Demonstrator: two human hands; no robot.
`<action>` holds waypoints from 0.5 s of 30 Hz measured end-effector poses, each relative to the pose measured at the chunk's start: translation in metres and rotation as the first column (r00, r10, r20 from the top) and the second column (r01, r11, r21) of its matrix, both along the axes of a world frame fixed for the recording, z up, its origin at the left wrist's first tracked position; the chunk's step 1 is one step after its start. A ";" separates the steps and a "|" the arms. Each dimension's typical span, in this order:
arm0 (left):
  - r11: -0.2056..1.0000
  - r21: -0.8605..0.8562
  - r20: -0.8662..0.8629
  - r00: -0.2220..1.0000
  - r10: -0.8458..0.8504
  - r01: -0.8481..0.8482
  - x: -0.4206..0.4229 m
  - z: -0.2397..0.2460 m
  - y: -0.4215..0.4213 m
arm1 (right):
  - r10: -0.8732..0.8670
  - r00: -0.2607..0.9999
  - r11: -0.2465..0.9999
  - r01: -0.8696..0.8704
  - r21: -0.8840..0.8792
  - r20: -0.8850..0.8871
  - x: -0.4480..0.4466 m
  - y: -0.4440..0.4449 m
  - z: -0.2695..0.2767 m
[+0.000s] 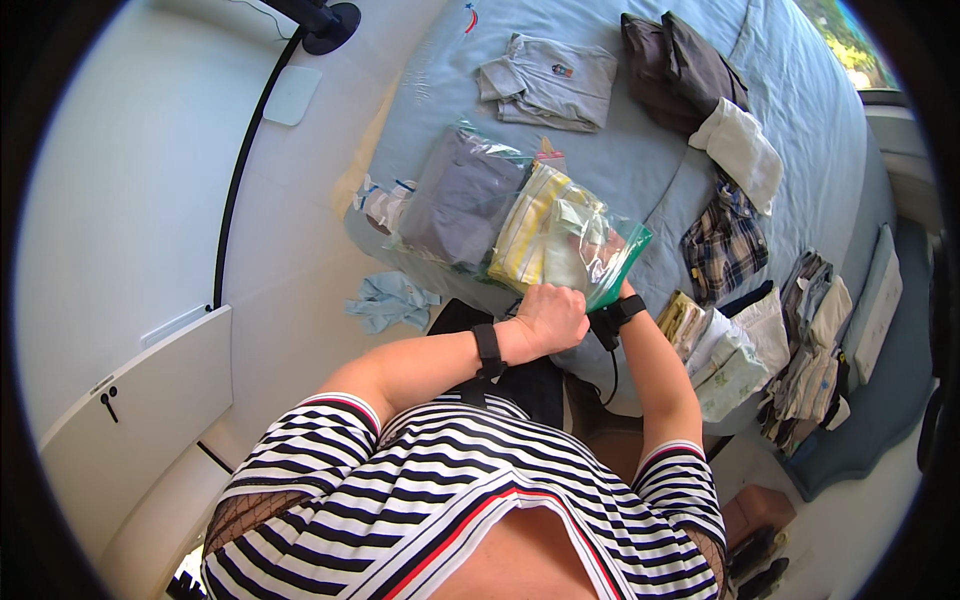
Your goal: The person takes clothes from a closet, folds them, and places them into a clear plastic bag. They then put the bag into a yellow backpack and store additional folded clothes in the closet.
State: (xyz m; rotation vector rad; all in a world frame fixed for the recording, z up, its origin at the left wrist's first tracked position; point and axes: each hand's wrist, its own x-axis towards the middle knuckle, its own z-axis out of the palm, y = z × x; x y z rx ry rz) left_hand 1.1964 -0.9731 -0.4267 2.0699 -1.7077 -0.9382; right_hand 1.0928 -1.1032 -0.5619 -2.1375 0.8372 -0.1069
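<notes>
Before me on the bed lies a clear plastic zip bag (pixel 630 251) with a green closure strip at its mouth. Inside it show a yellow-and-white striped cloth (pixel 525 225) and a pale green cloth (pixel 564 253). My left hand (pixel 553 319) is closed on the near edge of the bag, beside the green strip. Past the mouth, my right hand (pixel 609 246) reaches into the bag; its fingers are blurred by shiny plastic, so its grip is hidden. Left of these, a clear bag holding folded grey-blue clothing (pixel 469 199) lies flat.
A folded grey shirt (pixel 559 82), dark trousers (pixel 679 67), a white garment (pixel 739 150) and a plaid shirt (pixel 724 244) lie farther out. Several folded clothes (pixel 727 352) stand in rows at right. A light blue garment (pixel 391 301) is at left. A cable (pixel 613 382) hangs from my right wrist.
</notes>
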 end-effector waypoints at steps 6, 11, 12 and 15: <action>1.000 0.000 -0.020 1.000 -0.007 0.007 -0.001 0.004 0.002 | 0.253 0.966 0.845 -0.188 -0.501 0.063 -0.001 0.005 0.015; 1.000 0.007 -0.031 1.000 0.006 -0.006 0.000 0.011 0.004 | 0.470 0.878 0.804 -0.467 -0.367 -0.089 0.005 -0.003 0.045; 1.000 -0.023 -0.028 0.999 0.019 -0.020 0.000 0.012 0.005 | 0.163 0.980 0.954 -0.185 0.235 0.111 0.016 -0.003 0.047; 0.995 -0.078 -0.030 0.998 0.057 -0.060 0.001 0.018 0.009 | -0.575 0.818 0.020 0.024 0.999 -0.008 0.051 -0.002 0.050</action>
